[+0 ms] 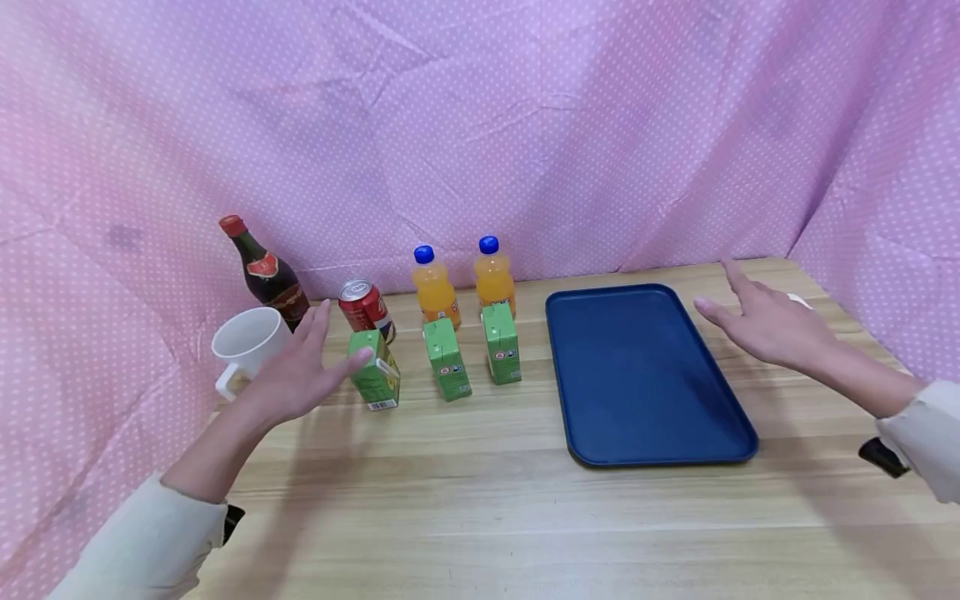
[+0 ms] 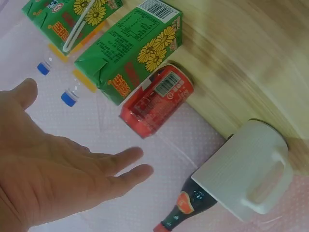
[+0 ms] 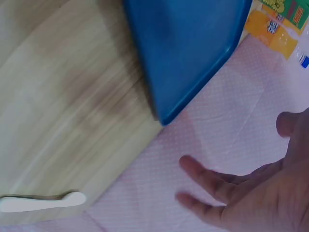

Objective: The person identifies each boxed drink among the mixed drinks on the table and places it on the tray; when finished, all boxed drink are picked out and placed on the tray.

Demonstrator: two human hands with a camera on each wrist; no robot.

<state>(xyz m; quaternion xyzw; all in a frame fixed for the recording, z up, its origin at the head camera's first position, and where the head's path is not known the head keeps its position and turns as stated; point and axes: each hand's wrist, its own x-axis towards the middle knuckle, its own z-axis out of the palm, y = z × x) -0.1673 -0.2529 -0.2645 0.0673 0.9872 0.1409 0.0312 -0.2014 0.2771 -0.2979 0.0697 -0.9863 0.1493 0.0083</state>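
My left hand hovers open, fingers spread, just left of the leftmost green juice carton; its thumb tip is at the carton's top and I cannot tell whether it touches. In the left wrist view that hand holds nothing, with the carton, a red can and a white mug beyond it. My right hand is open too, raised over the table right of the blue tray. In the right wrist view it is bare-palmed beside the tray's corner.
Two more green cartons stand in a row, with two orange juice bottles behind. A dark bottle with a red cap stands behind the mug. A white utensil lies near the far right table edge.
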